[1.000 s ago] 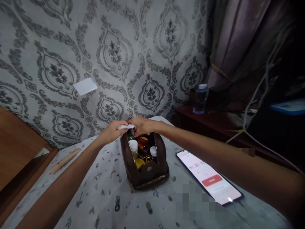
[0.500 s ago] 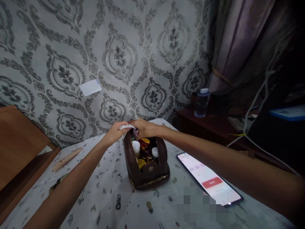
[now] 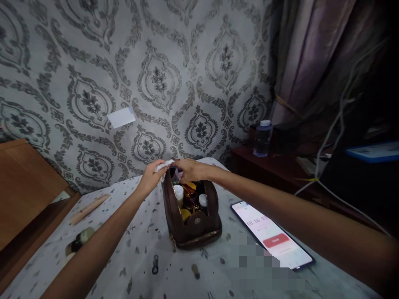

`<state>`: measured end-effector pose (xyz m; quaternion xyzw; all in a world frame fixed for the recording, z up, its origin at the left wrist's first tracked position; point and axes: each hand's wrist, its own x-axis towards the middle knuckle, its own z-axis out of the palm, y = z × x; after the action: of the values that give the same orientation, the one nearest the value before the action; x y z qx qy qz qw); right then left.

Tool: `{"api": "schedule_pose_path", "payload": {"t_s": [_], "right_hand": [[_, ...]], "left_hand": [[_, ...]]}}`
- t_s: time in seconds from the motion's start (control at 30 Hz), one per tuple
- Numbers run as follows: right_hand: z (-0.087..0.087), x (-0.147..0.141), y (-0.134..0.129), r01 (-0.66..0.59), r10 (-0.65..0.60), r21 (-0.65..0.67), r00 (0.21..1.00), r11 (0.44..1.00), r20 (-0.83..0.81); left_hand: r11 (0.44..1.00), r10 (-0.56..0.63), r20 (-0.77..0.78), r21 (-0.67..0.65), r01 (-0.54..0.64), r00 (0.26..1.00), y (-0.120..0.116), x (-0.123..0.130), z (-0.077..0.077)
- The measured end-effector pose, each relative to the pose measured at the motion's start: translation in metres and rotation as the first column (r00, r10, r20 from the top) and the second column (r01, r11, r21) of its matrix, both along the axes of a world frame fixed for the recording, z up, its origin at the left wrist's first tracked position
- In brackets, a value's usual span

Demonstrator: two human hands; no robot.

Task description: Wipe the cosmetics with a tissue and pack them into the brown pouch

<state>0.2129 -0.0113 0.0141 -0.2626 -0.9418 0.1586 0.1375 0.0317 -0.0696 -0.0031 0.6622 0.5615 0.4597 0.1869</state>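
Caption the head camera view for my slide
Left hand holding crumpled white material, right hand at the far end of an open brown bag of containers.

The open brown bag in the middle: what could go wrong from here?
The brown bag holds several containers; a tug from the right hand, at its far end, might jostle them. The white cloth in the left hand is close to the bag and could snag. The phone lies beside the bag, near the right arm, and might get bumped.
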Motion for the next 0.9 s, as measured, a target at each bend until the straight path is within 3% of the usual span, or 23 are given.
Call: {"api": "schedule_pose_path", "payload": {"t_s": [0.1,0.17,0.37,0.53,0.9], "right_hand": [[0.0,0.003,0.0,0.001,-0.002,-0.046,0.999,0.999,-0.033],[-0.002,0.003,0.0,0.012,-0.012,-0.02,1.0,1.0,-0.019],[-0.01,-0.001,-0.003,0.038,-0.038,0.037,0.999,0.999,-0.011],[-0.013,-0.005,0.0,0.089,-0.091,-0.065,0.995,0.994,-0.035],[-0.011,-0.009,-0.004,0.188,-0.188,0.013,0.98,0.982,0.064]], "left_hand": [[0.983,0.156,0.075,0.086,-0.162,0.985,-0.005,-0.001,-0.013],[0.972,0.214,0.135,0.072,-0.225,0.968,-0.007,0.0,-0.024],[0.967,0.206,0.193,0.11,-0.23,0.959,0.0,0.009,-0.052],[0.962,0.212,0.189,0.135,-0.239,0.959,0.006,0.009,-0.058],[0.943,0.248,0.197,0.176,-0.283,0.949,0.013,0.009,-0.064]]}}
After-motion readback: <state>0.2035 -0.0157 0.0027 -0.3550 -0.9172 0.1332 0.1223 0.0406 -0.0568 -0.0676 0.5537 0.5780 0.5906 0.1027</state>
